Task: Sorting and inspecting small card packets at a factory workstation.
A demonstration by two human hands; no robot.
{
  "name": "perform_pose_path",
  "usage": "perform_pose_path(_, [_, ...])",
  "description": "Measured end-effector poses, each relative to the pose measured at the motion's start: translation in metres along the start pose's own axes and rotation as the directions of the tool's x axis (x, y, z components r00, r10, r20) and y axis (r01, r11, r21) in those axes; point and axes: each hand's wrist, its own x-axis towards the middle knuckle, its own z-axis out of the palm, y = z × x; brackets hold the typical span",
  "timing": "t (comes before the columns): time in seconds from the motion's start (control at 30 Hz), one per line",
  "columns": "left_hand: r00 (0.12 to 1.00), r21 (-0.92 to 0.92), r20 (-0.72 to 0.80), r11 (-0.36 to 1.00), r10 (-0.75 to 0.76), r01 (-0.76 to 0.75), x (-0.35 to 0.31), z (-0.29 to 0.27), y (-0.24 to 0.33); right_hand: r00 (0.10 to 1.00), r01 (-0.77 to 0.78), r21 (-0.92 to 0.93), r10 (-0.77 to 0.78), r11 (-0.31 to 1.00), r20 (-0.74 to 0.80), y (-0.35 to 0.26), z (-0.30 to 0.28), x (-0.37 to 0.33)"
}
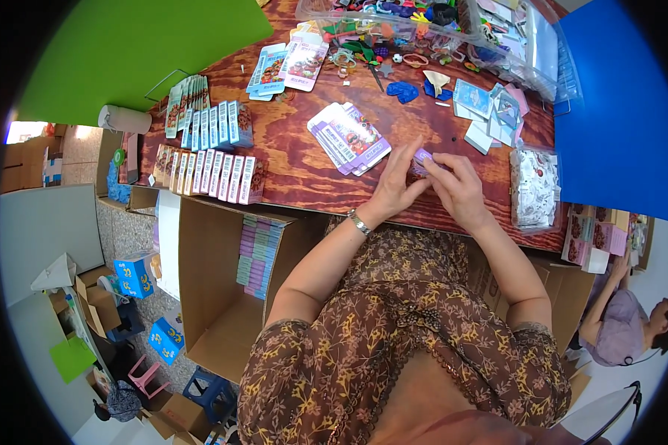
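Observation:
Near the table's front edge, my left hand [395, 185] and my right hand [459, 191] close round a small purple carton [421, 157] from both sides. Fingers cover most of it, so whether its flaps are folded in is hidden. Just left of my left hand lies a fanned stack of flat purple-and-white cartons [349, 138]. Farther left, a row of filled-out white and pink boxes [226, 178] stands on edge, with a row of light-blue boxes [219, 124] behind it.
Clear bins of small toys [393, 30] stand at the back. Loose cards [490, 107] and a tray of white packets [536, 189] lie right. An open cardboard box [219, 311] holding stacked cartons stands below the table's left. A co-worker [623, 319] sits at the far right.

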Motion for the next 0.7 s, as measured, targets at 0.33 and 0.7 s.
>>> perform_pose_path(0.33, [0.98,-0.141,0.105,0.973,-0.168,0.182,0.003,-0.01,-0.007,0.957,-0.288,0.245,0.272,0.926,0.1,0.01,0.009,-0.009])
perform_pose_path(0.7, [0.908,-0.5,0.097,0.769,-0.408,0.399,-0.011,-0.005,0.022,0.472,-0.316,0.922,0.805,-0.225,0.358,0.022,0.039,-0.016])
